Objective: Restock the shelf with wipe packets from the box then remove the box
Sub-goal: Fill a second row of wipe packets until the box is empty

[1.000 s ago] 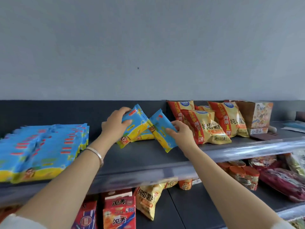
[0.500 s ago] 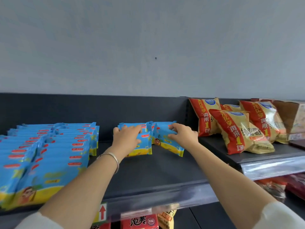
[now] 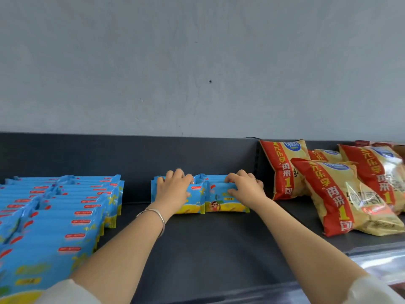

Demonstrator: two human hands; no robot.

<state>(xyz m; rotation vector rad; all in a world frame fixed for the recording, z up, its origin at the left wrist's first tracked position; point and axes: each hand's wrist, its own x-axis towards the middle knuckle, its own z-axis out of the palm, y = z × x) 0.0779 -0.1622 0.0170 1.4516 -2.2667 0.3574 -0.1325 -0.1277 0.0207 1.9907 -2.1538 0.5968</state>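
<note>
A: Where do the wipe packets sit at this moment?

B: Two small stacks stand on edge, side by side and touching, far back on the dark shelf (image 3: 208,249), close to its back panel. The person's left hand (image 3: 173,189) grips the left stack (image 3: 194,201), fingers curled over the top edge and thumb against the front face. The right hand (image 3: 245,188) pinches the right stack (image 3: 225,204) in the same way.

A: And around them?

B: Long rows of blue wipe packets (image 3: 61,216) fill the shelf to the left, well apart from the pair. Red-and-yellow snack bags (image 3: 333,194) lean just beside the right hand. The box cannot be made out for certain.

A: How would these packets handle?

B: Most likely light, soft pouches in glossy film. They would give under a squeeze rather than break, but the film looks slippery, so packets in a stack could slide on each other, fan out or topple if released unevenly.

A: So where should they be held?

B: Probably as shown: over the top edge, with the thumb opposing on the front so the stack is pressed together. The crimped end seams look like poor holds. Sliding a stack along the shelf seems safer than lifting it.
</note>
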